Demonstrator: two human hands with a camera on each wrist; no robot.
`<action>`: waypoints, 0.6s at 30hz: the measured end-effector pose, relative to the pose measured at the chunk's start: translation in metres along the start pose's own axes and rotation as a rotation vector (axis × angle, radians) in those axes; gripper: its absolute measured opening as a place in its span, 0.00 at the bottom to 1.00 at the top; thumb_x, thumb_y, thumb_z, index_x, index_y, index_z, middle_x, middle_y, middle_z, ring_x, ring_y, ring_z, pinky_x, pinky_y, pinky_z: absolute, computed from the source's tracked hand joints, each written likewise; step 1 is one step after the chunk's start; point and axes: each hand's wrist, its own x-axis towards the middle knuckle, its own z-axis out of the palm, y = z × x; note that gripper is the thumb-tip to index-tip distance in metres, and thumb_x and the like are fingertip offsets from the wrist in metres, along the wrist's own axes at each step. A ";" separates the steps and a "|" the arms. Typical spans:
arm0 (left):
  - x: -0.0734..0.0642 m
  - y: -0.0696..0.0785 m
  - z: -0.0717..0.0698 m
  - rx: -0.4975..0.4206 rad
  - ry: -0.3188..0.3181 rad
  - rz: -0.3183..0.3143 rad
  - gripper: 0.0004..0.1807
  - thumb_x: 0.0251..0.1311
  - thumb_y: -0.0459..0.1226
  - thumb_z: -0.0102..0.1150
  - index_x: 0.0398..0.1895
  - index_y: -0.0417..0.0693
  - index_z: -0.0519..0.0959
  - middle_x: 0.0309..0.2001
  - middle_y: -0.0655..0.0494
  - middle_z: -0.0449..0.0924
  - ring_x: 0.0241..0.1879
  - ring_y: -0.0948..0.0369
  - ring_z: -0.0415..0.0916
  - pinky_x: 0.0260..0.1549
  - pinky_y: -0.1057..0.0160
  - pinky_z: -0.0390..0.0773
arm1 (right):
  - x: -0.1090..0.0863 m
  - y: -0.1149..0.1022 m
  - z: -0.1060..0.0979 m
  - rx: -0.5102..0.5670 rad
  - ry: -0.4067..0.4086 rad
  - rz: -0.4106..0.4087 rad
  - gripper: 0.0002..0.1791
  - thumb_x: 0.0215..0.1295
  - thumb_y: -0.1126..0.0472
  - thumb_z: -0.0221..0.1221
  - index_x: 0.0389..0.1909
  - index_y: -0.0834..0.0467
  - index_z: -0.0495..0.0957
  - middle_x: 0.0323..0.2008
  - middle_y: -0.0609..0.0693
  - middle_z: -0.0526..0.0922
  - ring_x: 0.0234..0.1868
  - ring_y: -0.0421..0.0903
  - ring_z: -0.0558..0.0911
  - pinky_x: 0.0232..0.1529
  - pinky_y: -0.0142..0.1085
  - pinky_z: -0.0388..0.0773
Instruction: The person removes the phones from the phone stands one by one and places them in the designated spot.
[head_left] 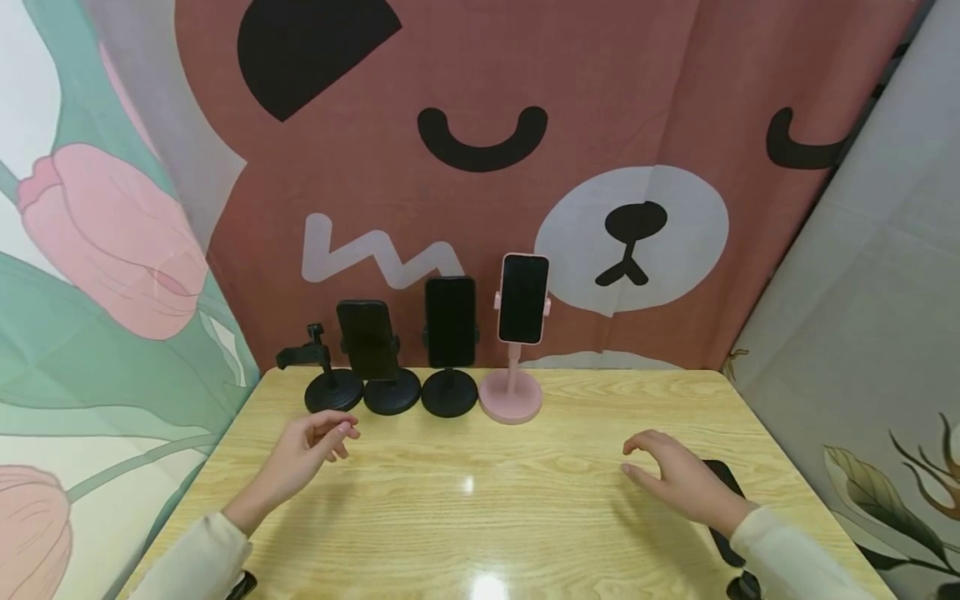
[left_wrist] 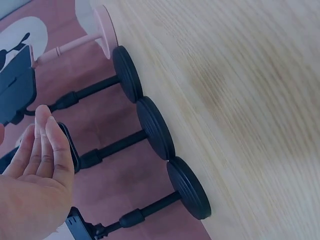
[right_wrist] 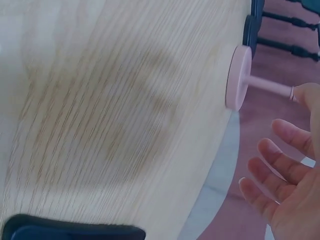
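My left hand [head_left: 303, 454] hovers over the table's left side with loosely bent fingers and holds nothing. Nearest to it is a black phone stand [head_left: 333, 390] whose clamp is empty. Two more black stands follow to the right, one with a black phone [head_left: 367, 340] and one with another dark-screened phone [head_left: 450, 321]. Beside them a pink phone stand [head_left: 512, 400] carries a pink-edged phone [head_left: 523, 298]. On the right, my right hand [head_left: 678, 479] is in the air, empty, fingers slightly bent. Its wrist and sleeve partly cover a black phone [head_left: 723, 477] lying flat.
The stands line up along the back edge of the wooden table [head_left: 465, 517], in front of a bear-print cloth [head_left: 615, 83]. A small black object [head_left: 742, 586] lies near the right sleeve; another dark one [head_left: 242, 585] shows by the left sleeve. Patterned cloths hang on both sides.
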 end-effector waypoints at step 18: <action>-0.002 0.012 0.000 -0.024 -0.016 0.016 0.15 0.77 0.37 0.51 0.55 0.36 0.80 0.44 0.38 0.86 0.31 0.63 0.82 0.31 0.63 0.83 | -0.004 -0.049 0.016 -0.060 -0.026 -0.181 0.12 0.74 0.44 0.58 0.51 0.44 0.77 0.52 0.40 0.80 0.55 0.45 0.81 0.53 0.47 0.81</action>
